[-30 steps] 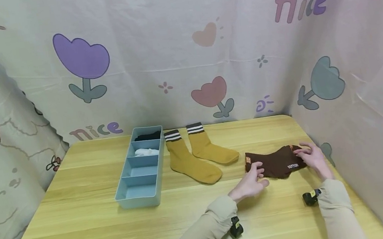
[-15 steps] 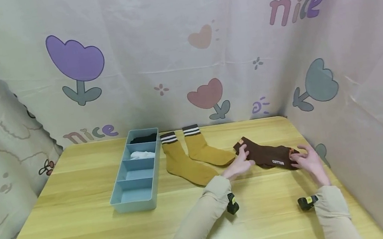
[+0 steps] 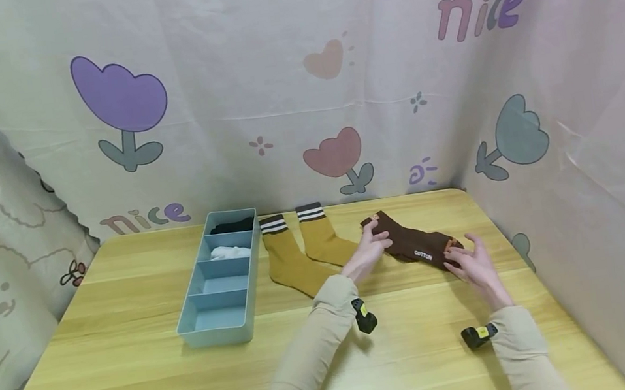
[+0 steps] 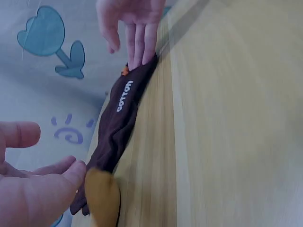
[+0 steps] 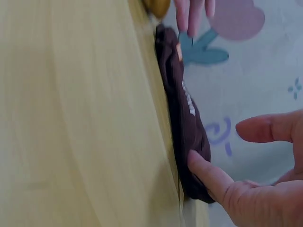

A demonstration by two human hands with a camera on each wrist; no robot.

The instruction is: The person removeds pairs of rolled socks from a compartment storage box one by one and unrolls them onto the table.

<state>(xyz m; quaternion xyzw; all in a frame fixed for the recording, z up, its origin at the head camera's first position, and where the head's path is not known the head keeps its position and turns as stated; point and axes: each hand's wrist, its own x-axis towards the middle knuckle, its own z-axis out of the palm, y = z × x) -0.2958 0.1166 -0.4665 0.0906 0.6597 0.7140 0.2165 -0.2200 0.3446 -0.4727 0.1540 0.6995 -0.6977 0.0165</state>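
Note:
Dark brown socks (image 3: 407, 242) with white "COTTON" lettering and orange patches lie flat and slantwise at the table's right side. Fingers of my left hand (image 3: 369, 255) touch their far-left end, thumb held apart. At the near-right end, my right hand (image 3: 478, 268) rests extended fingertips on the fabric; its thumb also stands away, as the right wrist view shows. Mustard socks (image 3: 291, 257) with striped cuffs lie side by side just left of the brown ones. My left hand and sleeve cover part of their toes in the head view.
Left of the mustard socks stands a blue-grey divided box (image 3: 215, 338). Black fabric (image 3: 231, 226) fills its farthest compartment, and a white bundle (image 3: 229, 252) the one before it. A patterned curtain (image 3: 250, 84) closes off the table's back and right edges.
Both hands have slid the brown socks leftward and away across the table. The socks have turned, their left end now farther back, and come close to the mustard socks.

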